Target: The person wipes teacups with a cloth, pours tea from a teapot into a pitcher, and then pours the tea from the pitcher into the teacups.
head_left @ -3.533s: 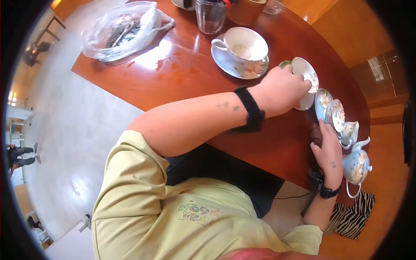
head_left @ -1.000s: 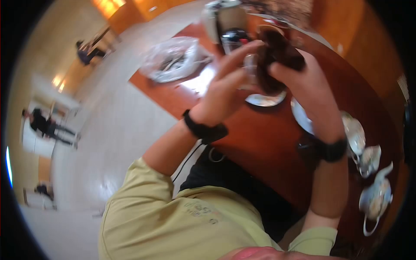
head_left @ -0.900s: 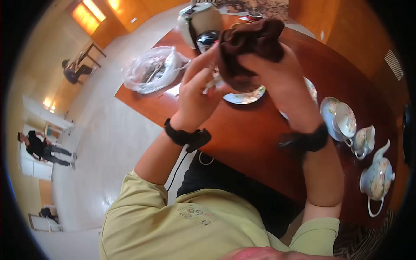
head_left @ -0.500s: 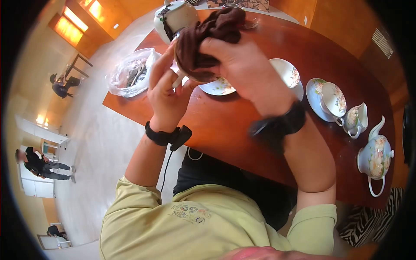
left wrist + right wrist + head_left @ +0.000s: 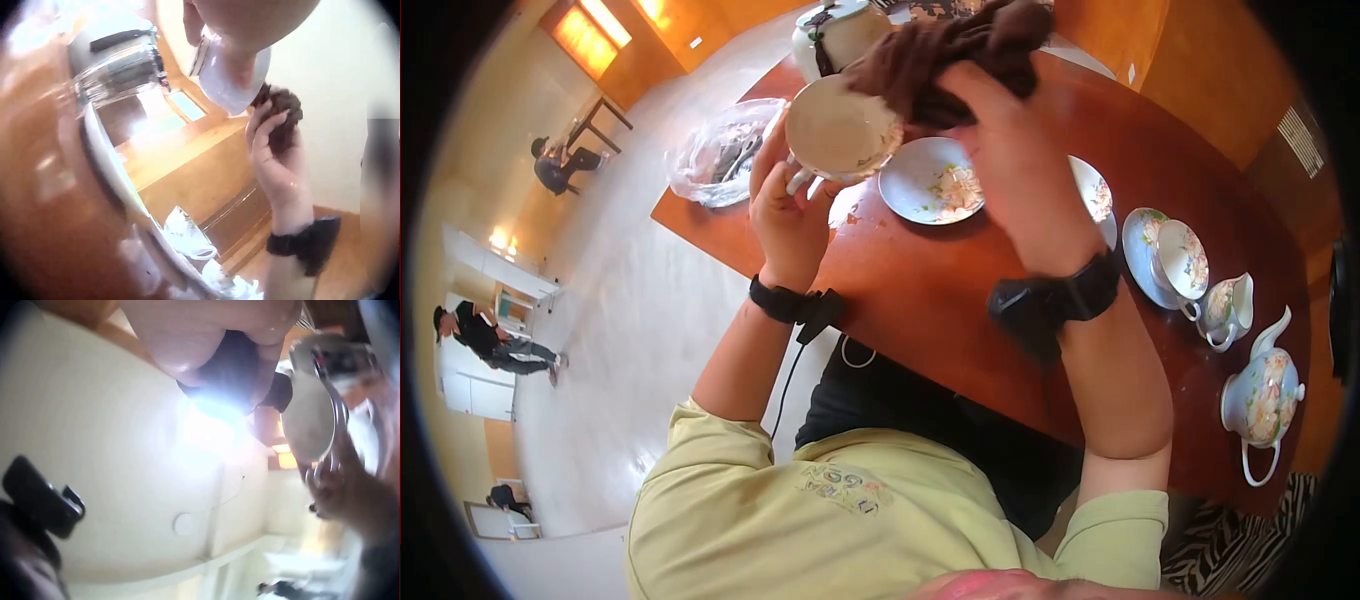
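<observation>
My left hand (image 5: 788, 225) holds a white teacup (image 5: 835, 130) up over the table, fingers at its handle and side. The cup is tilted so its pale inside faces the head camera. My right hand (image 5: 1020, 170) grips a bunched dark brown cloth (image 5: 970, 65), right at the cup's far rim. In the left wrist view the cloth (image 5: 284, 115) shows in the right hand's curled fingers, beside the cup (image 5: 231, 75). The right wrist view shows the cup (image 5: 309, 419) from its side. Below the hands lies a flowered saucer (image 5: 930, 180) on the table.
A reddish wooden table (image 5: 960, 290) bears a second saucer and cup (image 5: 1090, 190), a cup on a saucer (image 5: 1180, 255), a creamer (image 5: 1225, 305) and a teapot (image 5: 1265, 395) along its right. A clear plastic bag (image 5: 725, 155) and a pale pot (image 5: 840, 35) stand at left and back.
Earlier the left hand reached to the cups at right while the right was near the cloth. Then both met with cloth over the cup; now the cloth has drawn right, baring the cup's inside.
</observation>
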The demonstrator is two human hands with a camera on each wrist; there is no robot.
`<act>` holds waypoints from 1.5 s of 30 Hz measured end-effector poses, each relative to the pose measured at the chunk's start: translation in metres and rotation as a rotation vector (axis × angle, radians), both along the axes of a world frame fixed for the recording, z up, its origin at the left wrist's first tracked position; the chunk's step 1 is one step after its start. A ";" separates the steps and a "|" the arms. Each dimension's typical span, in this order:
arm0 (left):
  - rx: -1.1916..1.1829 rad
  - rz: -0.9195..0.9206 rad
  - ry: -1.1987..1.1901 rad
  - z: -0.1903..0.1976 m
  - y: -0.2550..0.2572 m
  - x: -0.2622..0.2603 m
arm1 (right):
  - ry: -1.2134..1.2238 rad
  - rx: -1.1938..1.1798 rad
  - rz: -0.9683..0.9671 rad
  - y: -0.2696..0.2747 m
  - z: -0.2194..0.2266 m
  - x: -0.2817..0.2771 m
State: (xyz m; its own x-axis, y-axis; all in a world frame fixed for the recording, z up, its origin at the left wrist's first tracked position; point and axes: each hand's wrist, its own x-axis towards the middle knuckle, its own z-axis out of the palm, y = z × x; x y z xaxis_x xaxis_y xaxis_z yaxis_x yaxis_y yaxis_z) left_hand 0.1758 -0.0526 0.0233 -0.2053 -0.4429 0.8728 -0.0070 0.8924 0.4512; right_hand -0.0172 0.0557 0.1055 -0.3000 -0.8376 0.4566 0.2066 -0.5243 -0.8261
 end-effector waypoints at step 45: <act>1.119 -0.841 0.253 -0.043 -0.009 0.004 | 1.206 0.827 -0.295 -0.024 -0.011 -0.071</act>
State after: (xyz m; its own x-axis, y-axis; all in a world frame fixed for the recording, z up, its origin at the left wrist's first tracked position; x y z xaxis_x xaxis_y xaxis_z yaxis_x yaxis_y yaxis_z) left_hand 0.1796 -0.0615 -0.0196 -0.6425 -0.7393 0.2016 0.5241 -0.2320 0.8195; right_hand -0.0887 0.0315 0.0941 -0.2980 -0.9545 -0.0150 -0.8273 0.2660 -0.4948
